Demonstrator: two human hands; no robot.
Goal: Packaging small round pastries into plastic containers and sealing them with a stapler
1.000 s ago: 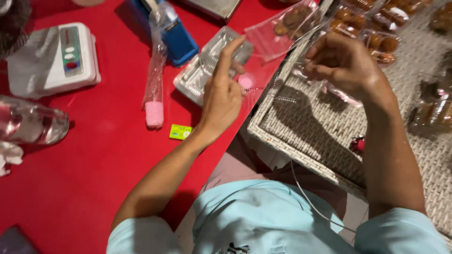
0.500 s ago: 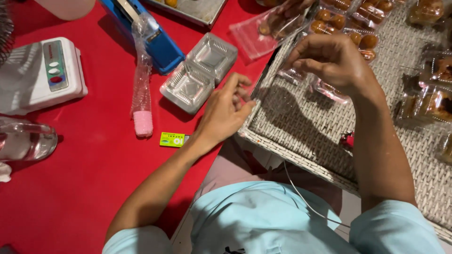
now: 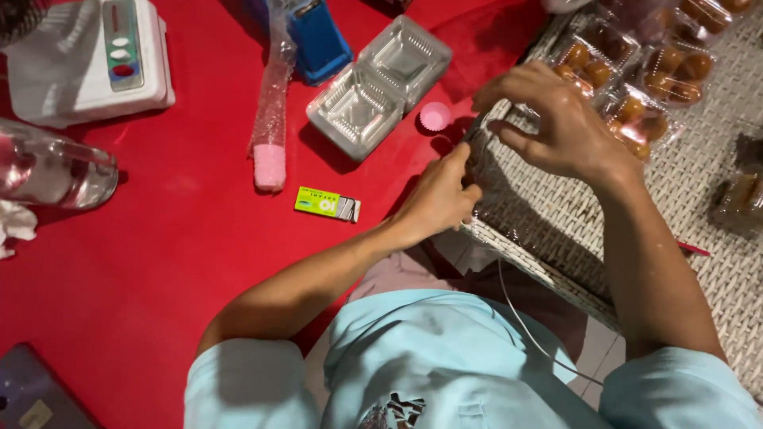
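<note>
- The left hand [image 3: 435, 200] has been drawn back from the clear boxes [image 3: 380, 97] to the wicker tray [image 3: 548, 214] edge.
- A clear wrapper [image 3: 482, 151] is pinched closed in both grips, the right hand [image 3: 556, 123] above.

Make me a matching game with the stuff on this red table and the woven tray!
Things:
1. small pink paper cup
2. clear plastic hinged box
3. small green and silver packet
4. white digital scale

Places:
A. top left corner of the red table
B. lying open and empty, next to the blue tool
C. just left of the woven tray, near the right hand
D. flat on the table, left of the left hand

Pairs: 1-C, 2-B, 3-D, 4-A
</note>
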